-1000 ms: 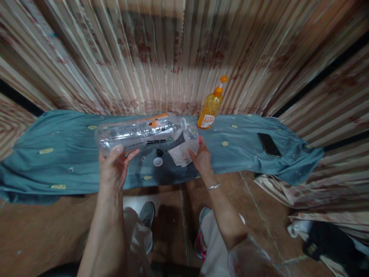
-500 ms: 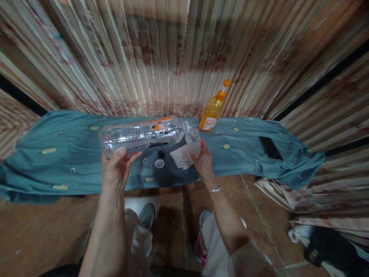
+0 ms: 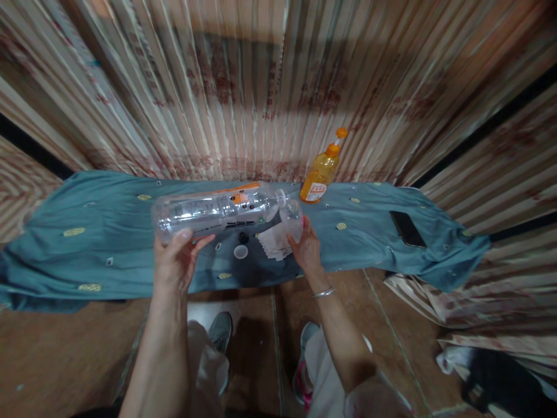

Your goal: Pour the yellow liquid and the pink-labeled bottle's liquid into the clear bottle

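Note:
My left hand (image 3: 176,262) grips the base end of a large clear plastic bottle (image 3: 217,210) held on its side, neck pointing right. The bottle's mouth meets a small clear cup (image 3: 292,218) that my right hand (image 3: 308,249) holds. Both are above a table under a blue-green cloth (image 3: 108,244). Below them on the cloth lie a white cap (image 3: 240,251), a small black cap (image 3: 243,237) and a white crumpled cloth (image 3: 273,241).
An orange bottle with a flip spout (image 3: 322,168) stands at the back of the table against striped curtains. A black phone (image 3: 407,228) lies on the cloth at right. Brown floor tiles and my shoes are below; dark bundles lie at lower right.
The bottle and cup stay joined, with the bottle's tilt almost the same. The view has shifted slightly, so everything sits a little lower in the frame.

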Available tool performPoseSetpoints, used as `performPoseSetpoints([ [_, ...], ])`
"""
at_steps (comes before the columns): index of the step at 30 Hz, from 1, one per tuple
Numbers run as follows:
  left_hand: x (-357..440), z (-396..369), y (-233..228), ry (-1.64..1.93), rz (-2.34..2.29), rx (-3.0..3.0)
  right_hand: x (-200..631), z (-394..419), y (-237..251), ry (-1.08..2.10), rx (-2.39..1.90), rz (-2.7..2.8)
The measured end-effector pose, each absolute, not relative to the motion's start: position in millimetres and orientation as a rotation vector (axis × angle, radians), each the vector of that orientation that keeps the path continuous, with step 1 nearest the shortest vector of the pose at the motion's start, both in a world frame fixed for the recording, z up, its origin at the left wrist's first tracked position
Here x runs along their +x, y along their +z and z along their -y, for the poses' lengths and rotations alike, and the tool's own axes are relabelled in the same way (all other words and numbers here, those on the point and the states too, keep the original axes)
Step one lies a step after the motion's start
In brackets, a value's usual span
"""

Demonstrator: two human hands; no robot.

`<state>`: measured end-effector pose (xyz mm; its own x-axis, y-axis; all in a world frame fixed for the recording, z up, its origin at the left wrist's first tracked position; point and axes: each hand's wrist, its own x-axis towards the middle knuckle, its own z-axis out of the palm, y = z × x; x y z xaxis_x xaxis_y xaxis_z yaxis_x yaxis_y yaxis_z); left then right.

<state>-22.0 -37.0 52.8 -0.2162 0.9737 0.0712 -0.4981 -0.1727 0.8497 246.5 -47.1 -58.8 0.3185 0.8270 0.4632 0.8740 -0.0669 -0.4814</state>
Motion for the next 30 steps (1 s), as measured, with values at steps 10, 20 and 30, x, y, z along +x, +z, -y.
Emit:
performPoseSetpoints([
  [10, -22.7, 37.8, 53.5, 1.624, -0.894, 0.843, 245.5, 47.3, -59.5, -0.101, -1.866, 1.499],
  [20, -20.2, 39.0, 57.1, 1.634, -0.88, 0.778, 246.1, 47.1, -59.8, -0.07, -1.869, 1.491],
  [30, -21.2, 39.9, 55.8, 1.639, -0.898, 0.841, 245.1, 47.6, -58.9, -0.085, -1.874, 1.511],
])
